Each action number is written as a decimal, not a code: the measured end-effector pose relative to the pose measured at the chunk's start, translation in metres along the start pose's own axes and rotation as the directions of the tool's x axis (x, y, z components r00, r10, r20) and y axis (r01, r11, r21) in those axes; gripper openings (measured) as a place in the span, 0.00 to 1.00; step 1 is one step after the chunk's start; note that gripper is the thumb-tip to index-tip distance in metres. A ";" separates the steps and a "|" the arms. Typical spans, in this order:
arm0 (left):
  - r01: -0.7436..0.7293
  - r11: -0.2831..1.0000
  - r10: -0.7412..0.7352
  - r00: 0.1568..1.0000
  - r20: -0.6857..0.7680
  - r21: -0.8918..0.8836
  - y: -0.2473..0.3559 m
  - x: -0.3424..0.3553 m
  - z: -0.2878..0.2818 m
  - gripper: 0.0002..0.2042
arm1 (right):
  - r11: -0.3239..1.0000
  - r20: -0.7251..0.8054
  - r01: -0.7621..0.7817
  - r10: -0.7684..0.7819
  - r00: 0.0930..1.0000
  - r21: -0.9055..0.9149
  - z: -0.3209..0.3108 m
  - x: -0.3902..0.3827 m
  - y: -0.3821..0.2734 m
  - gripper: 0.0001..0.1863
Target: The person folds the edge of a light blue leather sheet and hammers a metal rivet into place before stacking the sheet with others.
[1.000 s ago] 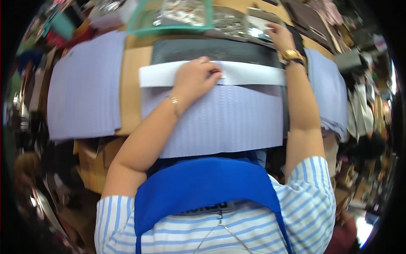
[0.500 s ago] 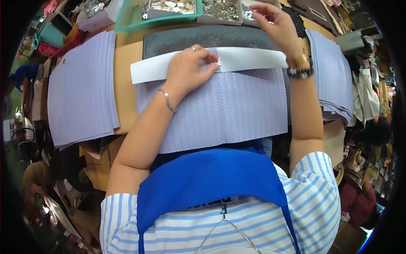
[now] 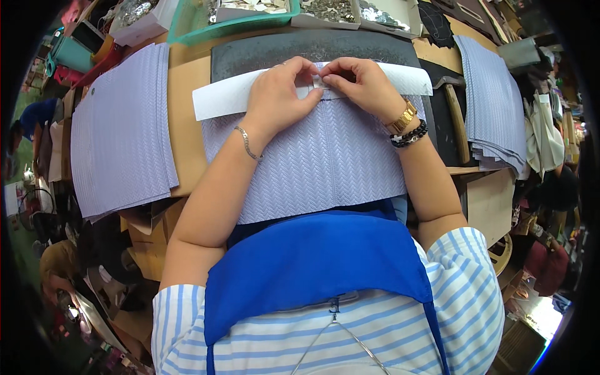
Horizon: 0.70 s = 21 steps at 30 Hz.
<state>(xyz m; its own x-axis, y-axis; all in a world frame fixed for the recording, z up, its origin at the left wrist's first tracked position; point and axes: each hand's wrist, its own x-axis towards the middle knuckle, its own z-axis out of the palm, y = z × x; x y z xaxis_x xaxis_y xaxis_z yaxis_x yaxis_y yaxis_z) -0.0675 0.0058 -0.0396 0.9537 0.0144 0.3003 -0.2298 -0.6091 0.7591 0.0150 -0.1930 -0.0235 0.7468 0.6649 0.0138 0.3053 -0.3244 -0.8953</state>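
A lavender panel with a woven herringbone texture (image 3: 325,156) lies before me, its far edge folded back to show a white underside (image 3: 225,100). On the fold's left half rests my left hand (image 3: 280,94), thumb and fingers closed on the panel near its middle seam. My right hand (image 3: 362,84) meets it there, with thumb and forefinger pinched together. Whatever small thing sits between these fingertips is too hidden to name. A small pale tab (image 3: 319,82) shows at the seam between the hands. Beneath the panel is a dark slab (image 3: 300,47).
Stacks of similar lavender panels lie at left (image 3: 125,131) and right (image 3: 490,100). A hammer (image 3: 457,119) lies beside the right stack. Along the far side stand a green tray (image 3: 181,31) with white pieces and boxes of small metal parts (image 3: 328,15).
My right hand has come down from the parts boxes at the far right to the middle of the fold, uncovering the hammer. My left hand has stayed nearly in place.
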 end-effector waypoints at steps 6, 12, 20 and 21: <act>0.024 1.000 -0.024 1.000 0.003 0.010 0.005 -0.002 -0.001 0.13 | 0.999 -0.067 0.000 -0.003 0.998 -0.039 0.004 -0.004 0.000 0.13; 0.007 1.000 -0.007 1.000 0.018 0.009 0.005 0.003 0.003 0.09 | 0.998 -0.053 0.050 -0.047 0.997 0.047 -0.007 -0.007 0.010 0.12; -0.111 0.988 0.119 0.991 -0.062 0.109 -0.013 0.000 0.003 0.10 | 0.982 0.008 0.076 -0.076 0.997 -0.173 -0.006 0.002 0.003 0.11; -0.086 0.986 0.091 0.996 -0.026 0.144 -0.006 0.003 0.002 0.09 | 0.973 -0.016 0.048 -0.053 0.998 -0.224 -0.007 0.000 0.005 0.12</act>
<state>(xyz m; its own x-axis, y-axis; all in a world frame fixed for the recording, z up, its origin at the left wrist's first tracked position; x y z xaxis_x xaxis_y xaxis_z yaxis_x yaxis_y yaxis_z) -0.0633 0.0079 -0.0445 0.9237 -0.0203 0.3826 -0.2805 -0.7160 0.6392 0.0212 -0.1994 -0.0249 0.7393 0.6699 0.0682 0.4652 -0.4350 -0.7709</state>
